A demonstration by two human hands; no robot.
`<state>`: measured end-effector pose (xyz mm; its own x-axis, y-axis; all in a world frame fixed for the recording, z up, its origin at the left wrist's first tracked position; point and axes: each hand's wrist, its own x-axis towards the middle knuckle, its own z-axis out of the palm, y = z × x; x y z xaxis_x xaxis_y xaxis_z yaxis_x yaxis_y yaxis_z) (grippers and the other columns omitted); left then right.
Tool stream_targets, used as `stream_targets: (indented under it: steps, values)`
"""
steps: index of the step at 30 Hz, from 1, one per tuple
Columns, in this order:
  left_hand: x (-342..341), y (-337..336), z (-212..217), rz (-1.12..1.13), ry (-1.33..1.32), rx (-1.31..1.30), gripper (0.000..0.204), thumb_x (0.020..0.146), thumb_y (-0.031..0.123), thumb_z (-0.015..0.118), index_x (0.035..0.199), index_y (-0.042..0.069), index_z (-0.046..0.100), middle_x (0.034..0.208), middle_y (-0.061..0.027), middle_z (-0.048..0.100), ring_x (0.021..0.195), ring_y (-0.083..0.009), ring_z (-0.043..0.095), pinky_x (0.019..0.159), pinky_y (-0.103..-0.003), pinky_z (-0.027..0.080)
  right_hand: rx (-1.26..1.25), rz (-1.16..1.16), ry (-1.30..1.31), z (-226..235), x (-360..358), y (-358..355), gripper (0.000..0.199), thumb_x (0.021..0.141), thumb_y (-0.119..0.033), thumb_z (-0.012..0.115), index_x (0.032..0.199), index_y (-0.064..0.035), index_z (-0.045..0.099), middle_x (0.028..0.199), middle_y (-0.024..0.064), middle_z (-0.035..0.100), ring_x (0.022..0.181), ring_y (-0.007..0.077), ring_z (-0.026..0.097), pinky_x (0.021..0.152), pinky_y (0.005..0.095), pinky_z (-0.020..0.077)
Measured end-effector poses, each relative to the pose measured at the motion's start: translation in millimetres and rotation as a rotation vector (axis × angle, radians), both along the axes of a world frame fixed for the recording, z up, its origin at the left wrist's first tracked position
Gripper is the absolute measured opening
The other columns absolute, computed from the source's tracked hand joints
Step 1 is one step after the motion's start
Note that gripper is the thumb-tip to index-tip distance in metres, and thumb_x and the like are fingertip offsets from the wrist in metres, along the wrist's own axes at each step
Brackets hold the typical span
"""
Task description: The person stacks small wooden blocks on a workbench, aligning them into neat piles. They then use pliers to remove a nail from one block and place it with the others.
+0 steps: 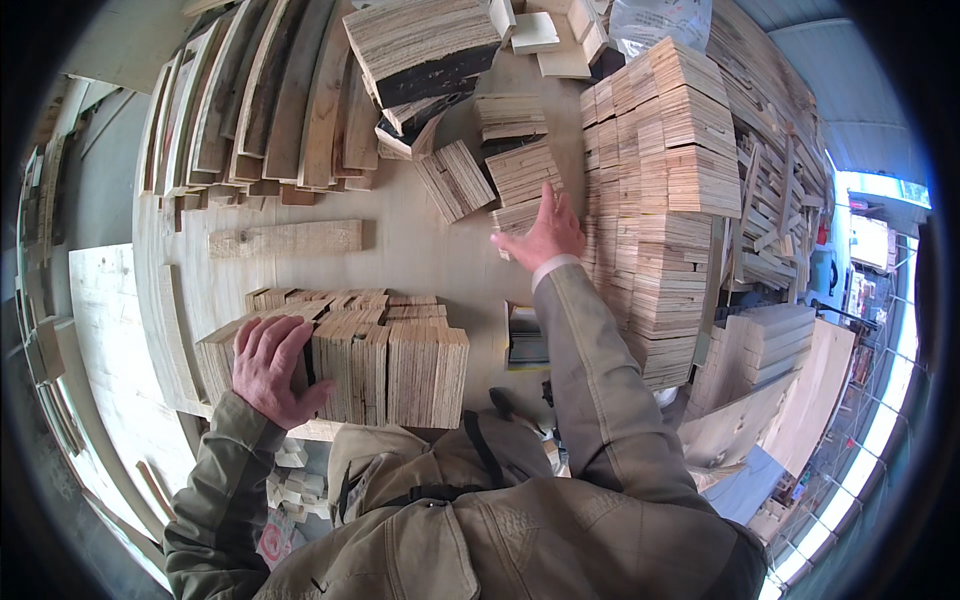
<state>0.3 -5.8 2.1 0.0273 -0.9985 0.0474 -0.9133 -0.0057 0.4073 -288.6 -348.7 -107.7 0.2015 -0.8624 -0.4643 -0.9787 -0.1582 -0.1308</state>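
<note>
My left hand point(272, 372) lies over the left part of a row of thin plywood pieces point(425, 375) standing on edge at the near side of the table. Its fingers are spread across the top, with the thumb stretched toward a dark gap in the row. Farther off, my right hand point(550, 235) reaches over a small plywood stack point(514, 217), thumb and fingers wide apart on either side of it. Whether they press on it I cannot tell. Close beyond are another plywood stack point(528, 172) and a tilted plywood block point(456, 181).
A tall wall of stacked plywood pieces point(690, 170) rises close to my right forearm. Long boards point(290, 100) lie at the far left, and a short board point(285, 239) lies alone before them. A large dark-sided plywood block point(425, 50) stands at the back. Bare tabletop point(430, 265) shows in the middle.
</note>
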Motion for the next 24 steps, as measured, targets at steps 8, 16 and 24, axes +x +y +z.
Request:
stream_targets:
  steps: [8, 16, 24]
  values:
    - [-0.7, -3.1, 3.2, -0.002, -0.007, -0.005, 0.081, 0.08, 0.047, 0.084, 0.145, 0.007, 0.059, 0.138, -0.0164, 0.066, 0.128, -0.0406, 0.064, 0.113, -0.064, 0.044, -0.045, -0.04, -0.003, -19.5, 16.8, -2.3, 0.133, 0.071, -0.052, 0.096, 0.175, -0.024, 0.019, 0.181, 0.0234, 0.019, 0.162, 0.042, 0.032, 0.127, 0.0598, 0.034]
    - [1.5, -1.5, 0.5, -0.017, 0.001, -0.007, 0.079, 0.089, 0.056, 0.077, 0.144, 0.003, 0.058, 0.134, -0.0207, 0.067, 0.126, -0.0436, 0.064, 0.113, -0.064, 0.043, -0.133, -0.053, -0.042, -0.4, 3.6, 0.0, 0.129, 0.069, -0.045, 0.098, 0.172, -0.0138, 0.026, 0.175, 0.0267, 0.03, 0.158, 0.0451, 0.038, 0.126, 0.0559, 0.0394]
    - [-2.8, -3.4, 2.0, 0.008, 0.035, -0.034, 0.08, 0.078, 0.044, 0.086, 0.142, 0.006, 0.059, 0.136, -0.0179, 0.066, 0.126, -0.0407, 0.063, 0.114, -0.062, 0.042, -0.294, 0.068, -0.705, 150.4, -48.6, 32.5, 0.123, 0.074, -0.036, 0.096, 0.167, 0.0037, 0.026, 0.165, 0.0352, 0.04, 0.153, 0.048, 0.044, 0.126, 0.0531, 0.0388]
